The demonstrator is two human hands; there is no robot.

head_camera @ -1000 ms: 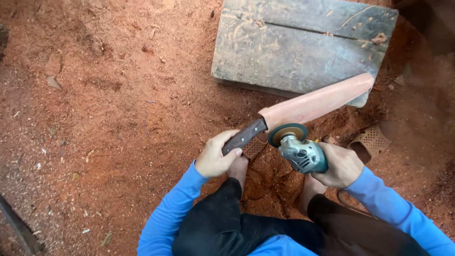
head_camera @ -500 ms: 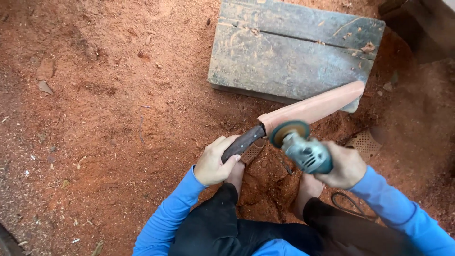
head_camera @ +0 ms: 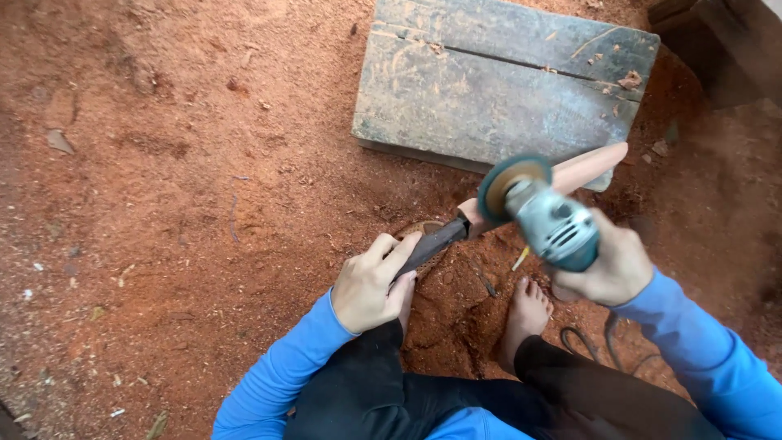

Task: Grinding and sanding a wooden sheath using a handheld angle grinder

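Note:
My left hand (head_camera: 371, 283) grips the dark handle (head_camera: 430, 243) of a long knife-shaped piece whose pale reddish wooden blade (head_camera: 580, 171) rests against the edge of a grey weathered plank (head_camera: 489, 81). In my right hand (head_camera: 609, 266) is a teal and grey angle grinder (head_camera: 547, 218). Its round disc (head_camera: 509, 181) is lifted in front of the wooden piece, near where the blade meets the handle. Both arms wear blue sleeves. My bare foot (head_camera: 525, 314) rests on the ground below the grinder.
Red sawdust (head_camera: 179, 179) covers the ground all around. A dark wooden block (head_camera: 725, 41) stands at the top right. The grinder's black cord (head_camera: 586, 338) loops on the ground by my right leg. Small chips and stones lie scattered on the left.
My right hand has lifted the grinder and tilted it up, bringing the disc off the wooden blade. My left hand keeps hold of the handle. The view has shifted slightly.

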